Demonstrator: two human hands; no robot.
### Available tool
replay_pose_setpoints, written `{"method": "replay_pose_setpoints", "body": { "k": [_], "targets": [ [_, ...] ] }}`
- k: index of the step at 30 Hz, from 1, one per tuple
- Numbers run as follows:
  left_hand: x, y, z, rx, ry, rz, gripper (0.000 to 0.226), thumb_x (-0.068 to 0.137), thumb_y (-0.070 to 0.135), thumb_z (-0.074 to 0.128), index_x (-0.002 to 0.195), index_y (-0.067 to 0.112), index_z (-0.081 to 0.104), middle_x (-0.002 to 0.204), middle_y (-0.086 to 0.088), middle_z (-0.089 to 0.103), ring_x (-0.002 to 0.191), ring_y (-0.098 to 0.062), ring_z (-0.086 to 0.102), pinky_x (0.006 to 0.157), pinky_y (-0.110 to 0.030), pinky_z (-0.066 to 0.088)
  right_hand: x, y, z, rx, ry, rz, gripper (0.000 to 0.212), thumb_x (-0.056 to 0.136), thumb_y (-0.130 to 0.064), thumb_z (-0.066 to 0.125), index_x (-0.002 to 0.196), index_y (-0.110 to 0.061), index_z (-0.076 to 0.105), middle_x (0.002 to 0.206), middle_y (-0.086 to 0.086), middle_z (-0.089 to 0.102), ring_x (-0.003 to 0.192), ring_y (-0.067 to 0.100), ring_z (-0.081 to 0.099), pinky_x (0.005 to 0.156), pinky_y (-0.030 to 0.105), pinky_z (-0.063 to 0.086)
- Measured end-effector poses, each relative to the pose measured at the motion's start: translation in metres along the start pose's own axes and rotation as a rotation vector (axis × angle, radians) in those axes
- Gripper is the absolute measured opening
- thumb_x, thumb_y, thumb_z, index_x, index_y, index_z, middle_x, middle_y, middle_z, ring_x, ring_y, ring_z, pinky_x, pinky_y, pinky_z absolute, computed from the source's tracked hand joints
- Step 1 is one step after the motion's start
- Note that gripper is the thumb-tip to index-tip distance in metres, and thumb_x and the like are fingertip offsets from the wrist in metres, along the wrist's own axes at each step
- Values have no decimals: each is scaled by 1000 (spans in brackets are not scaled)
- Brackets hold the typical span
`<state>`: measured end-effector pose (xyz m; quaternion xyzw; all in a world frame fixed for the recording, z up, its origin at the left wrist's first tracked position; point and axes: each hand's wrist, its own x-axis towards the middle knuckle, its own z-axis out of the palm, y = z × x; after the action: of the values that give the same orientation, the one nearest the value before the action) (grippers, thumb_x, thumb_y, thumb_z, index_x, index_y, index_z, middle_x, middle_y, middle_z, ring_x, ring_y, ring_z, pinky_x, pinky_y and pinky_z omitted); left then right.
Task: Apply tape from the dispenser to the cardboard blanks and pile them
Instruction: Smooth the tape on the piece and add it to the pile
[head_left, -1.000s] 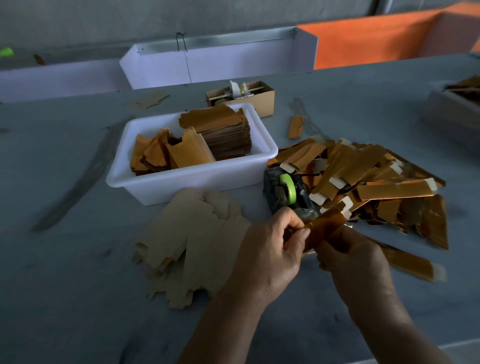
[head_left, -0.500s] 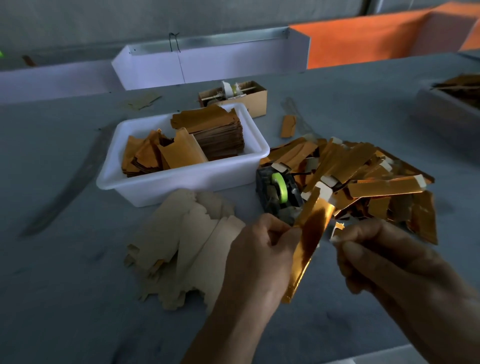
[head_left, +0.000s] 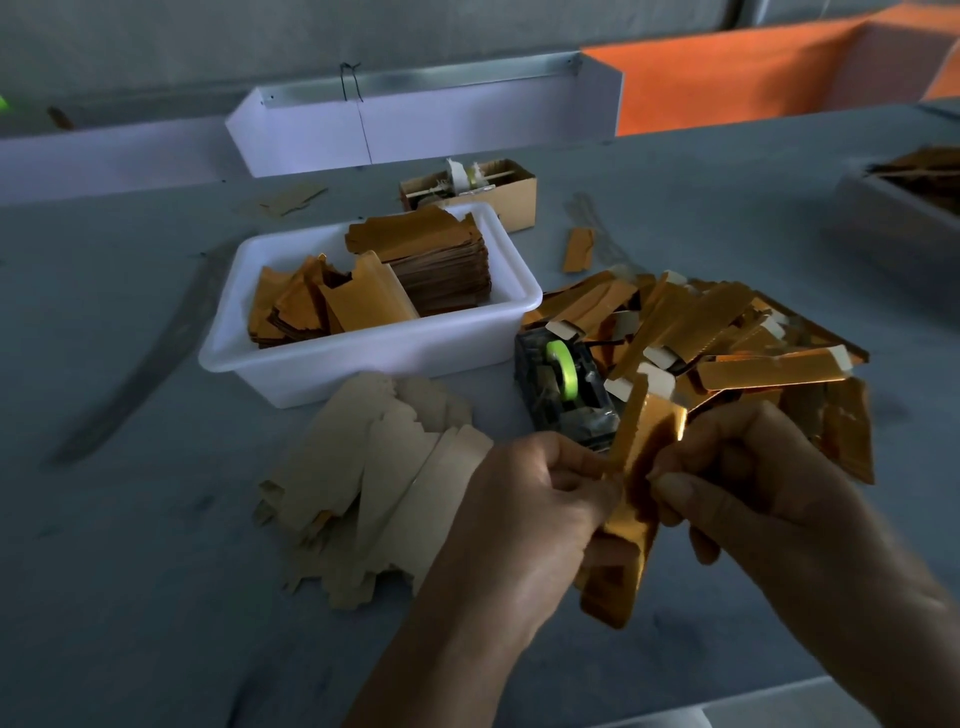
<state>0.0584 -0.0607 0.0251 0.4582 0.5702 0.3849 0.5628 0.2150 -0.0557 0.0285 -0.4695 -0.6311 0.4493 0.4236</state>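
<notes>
Hands clamped on one gold blank at 6 o'clock, left hand and right hand pinching opposite edges, just before the tape dispenser. I judged tape needed flat pressing before piling at 3 o'clock pile.

This was a small packaging or hand-assembly workshop. A long grey counter carried a white plastic tub stacked with gold-faced cardboard blanks, a loose heap of taped blanks, a spread of plain blanks lying face down, and a tape dispenser. White and orange partition boards fenced the far edge, and another filled bin stood at the right.
</notes>
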Motion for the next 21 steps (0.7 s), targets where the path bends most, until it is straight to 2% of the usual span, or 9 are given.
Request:
{"method": "replay_pose_setpoints", "body": {
  "k": [3,6,13,15,18,19,21],
  "targets": [
    [-1,2,0,39,25,13,6,86,14,68,88,17,64,81,-3,74,67,-16,73,65,-33,61,2,-3,-1,-84,-4,-37,23,56,-43,59,77,-34,52,80,-1,71,61,9,65,46,17,48],
    [-2,4,0,72,12,53,5,86,15,68,87,18,64,81,-3,74,67,-15,72,64,-32,61,4,-4,-2,-176,-12,-14,35,55,-44,59,83,-25,50,78,-10,72,65,7,66,48,17,50],
    [-4,5,1,36,-83,46,7,90,9,62,91,13,68,85,-6,75,76,-17,73,74,-35,61,8,-3,-2,-294,-14,22,29,59,-38,61,82,-23,51,78,-16,69,65,6,66,47,19,50],
    [-3,6,0,23,-113,30,9,89,17,61,89,13,69,84,-6,75,78,-17,73,77,-35,60,7,-3,-3,-318,-24,47,26,64,-34,66,82,-24,50,78,-19,68,65,6,66,47,21,51],
    [-3,6,-1,-27,-144,20,22,85,33,68,89,11,69,84,-7,74,78,-16,73,75,-32,60,6,-6,-2,-366,-32,42,41,53,-53,55,83,-26,49,78,-24,66,64,2,65,48,19,50],
    [-3,4,0,-46,-129,25,21,86,31,68,90,11,69,83,-6,74,78,-16,73,72,-31,60,6,-7,-1,-386,-24,35,45,49,-57,52,82,-27,49,78,-26,66,63,1,65,47,19,50],
    [-3,0,2,-74,-79,38,15,88,24,64,89,10,69,81,-7,73,76,-18,73,69,-30,60,6,-7,0,-430,-16,32,37,54,-53,59,81,-29,48,81,-30,63,66,-2,64,48,19,51]
  ]
}}
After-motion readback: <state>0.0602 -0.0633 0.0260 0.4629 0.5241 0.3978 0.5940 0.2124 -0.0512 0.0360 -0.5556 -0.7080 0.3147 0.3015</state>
